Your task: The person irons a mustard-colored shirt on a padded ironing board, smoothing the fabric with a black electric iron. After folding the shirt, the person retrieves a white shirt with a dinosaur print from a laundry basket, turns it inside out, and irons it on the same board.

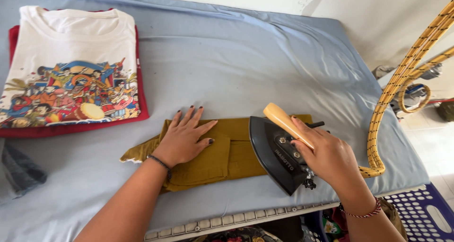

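A folded mustard-coloured garment lies on the blue-covered ironing surface. My left hand rests flat on its left part, fingers spread. My right hand grips the pale wooden handle of a black iron, which sits on the garment's right part with its tip pointing toward me. A yellow patterned cord runs from the iron up to the right.
A folded white T-shirt with a colourful print lies on a red garment at the back left. Dark grey cloth sits at the left edge. A blue perforated basket stands at the lower right, below the surface's edge.
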